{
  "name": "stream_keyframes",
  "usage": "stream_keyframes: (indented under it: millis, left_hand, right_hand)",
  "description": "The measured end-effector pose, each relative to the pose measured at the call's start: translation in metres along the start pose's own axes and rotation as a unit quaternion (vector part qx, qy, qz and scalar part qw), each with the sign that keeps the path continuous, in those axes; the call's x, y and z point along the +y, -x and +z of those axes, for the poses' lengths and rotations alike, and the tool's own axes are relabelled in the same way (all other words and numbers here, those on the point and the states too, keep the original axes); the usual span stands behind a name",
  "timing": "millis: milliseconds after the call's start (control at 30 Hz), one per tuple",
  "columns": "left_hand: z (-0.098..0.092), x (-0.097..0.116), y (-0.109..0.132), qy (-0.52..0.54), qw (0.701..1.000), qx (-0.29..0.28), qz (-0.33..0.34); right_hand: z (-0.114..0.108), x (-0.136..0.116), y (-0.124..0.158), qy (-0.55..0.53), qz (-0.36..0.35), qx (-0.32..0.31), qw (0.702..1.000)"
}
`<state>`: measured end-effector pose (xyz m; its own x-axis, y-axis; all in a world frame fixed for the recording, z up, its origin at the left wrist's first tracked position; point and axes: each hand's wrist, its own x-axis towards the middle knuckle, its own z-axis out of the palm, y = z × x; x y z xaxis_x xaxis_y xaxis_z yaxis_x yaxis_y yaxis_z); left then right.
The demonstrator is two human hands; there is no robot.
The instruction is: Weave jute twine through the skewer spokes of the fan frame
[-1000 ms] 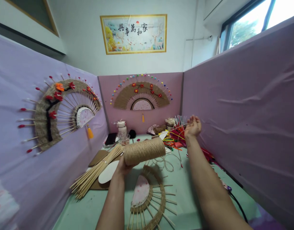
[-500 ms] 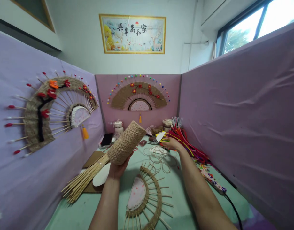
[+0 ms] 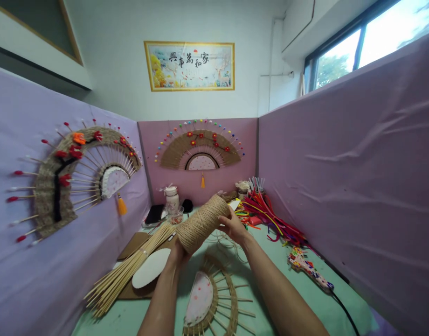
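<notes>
My left hand (image 3: 177, 254) grips the near end of a big spool of jute twine (image 3: 202, 223), held tilted above the green table. My right hand (image 3: 233, 226) sits at the spool's far end, fingers curled against the twine there. Loose twine (image 3: 231, 240) lies in loops on the table just behind the hands. Below the spool lies a half-woven fan (image 3: 214, 301) of sticks and jute with a pink paper centre.
A bundle of bamboo sticks (image 3: 130, 268), a white paper half-disc (image 3: 150, 274) and brown card lie at left. Coloured pipe cleaners (image 3: 270, 219) and a patterned glue gun (image 3: 307, 268) with its cord lie at right. Finished fans hang on the purple partitions (image 3: 340, 186). A bottle and phone stand at the back.
My right hand came back from the pipe cleaners at the far right to the far end of the spool. The left hand kept hold and lowered the spool slightly.
</notes>
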<state>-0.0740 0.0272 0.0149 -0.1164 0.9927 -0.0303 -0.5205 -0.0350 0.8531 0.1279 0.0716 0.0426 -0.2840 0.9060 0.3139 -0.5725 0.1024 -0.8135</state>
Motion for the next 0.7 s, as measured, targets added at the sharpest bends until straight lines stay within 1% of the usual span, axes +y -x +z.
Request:
stream_keyframes:
  millis: [33,100,200,267,333,367,400,433,467,500,533,567,600,633,667,700]
  left_hand:
    - [0.001,0.0,0.001,-0.084,0.996,0.017,-0.003]
    - [0.0,0.001,0.003,-0.198,0.979,0.042,-0.008]
    - [-0.008,0.005,0.002,-0.29,0.952,0.094,-0.003]
    - [-0.013,0.007,0.002,-0.356,0.924,0.139,0.025]
    - [-0.014,0.007,0.002,-0.427,0.88,0.191,0.085]
    - [-0.014,0.007,0.003,-0.448,0.858,0.211,0.136]
    - [-0.012,0.006,0.003,-0.453,0.842,0.217,0.2]
    - [-0.01,0.005,0.003,-0.436,0.835,0.206,0.265]
    - [-0.008,0.004,0.003,-0.397,0.841,0.181,0.32]
    - [-0.006,0.003,0.003,-0.352,0.855,0.144,0.353]
    - [-0.004,0.002,0.003,-0.308,0.876,0.098,0.359]
    - [-0.002,0.001,0.003,-0.267,0.9,0.055,0.341]
    - [0.0,0.0,0.002,-0.229,0.923,0.019,0.308]
    - [0.002,-0.001,0.002,-0.194,0.942,-0.007,0.272]
    - [0.004,-0.002,0.002,-0.161,0.956,-0.018,0.245]
    - [0.007,-0.004,0.002,-0.131,0.964,-0.015,0.23]
  right_hand:
    - [0.0,0.004,-0.001,-0.006,-0.014,0.032,0.999]
    - [-0.001,0.008,-0.002,-0.016,-0.039,0.074,0.996]
    - [-0.003,0.007,-0.001,-0.019,-0.067,0.108,0.992]
    - [-0.003,0.005,0.001,-0.02,-0.082,0.124,0.989]
    - [-0.003,0.002,0.003,-0.021,-0.096,0.129,0.987]
    - [-0.003,0.002,0.004,-0.022,-0.102,0.128,0.986]
    - [-0.004,0.001,0.005,-0.024,-0.105,0.123,0.986]
    - [-0.005,0.001,0.005,-0.026,-0.107,0.116,0.987]
    - [-0.006,0.001,0.005,-0.027,-0.106,0.107,0.988]
    - [-0.008,0.001,0.006,-0.029,-0.102,0.097,0.99]
    - [-0.009,0.001,0.006,-0.03,-0.095,0.088,0.991]
    - [-0.01,0.001,0.006,-0.03,-0.088,0.08,0.992]
    - [-0.011,0.002,0.006,-0.03,-0.079,0.074,0.994]
    - [-0.011,0.002,0.005,-0.032,-0.072,0.07,0.994]
    - [-0.01,0.003,0.004,-0.035,-0.068,0.065,0.995]
    - [-0.008,0.004,0.003,-0.043,-0.067,0.061,0.995]
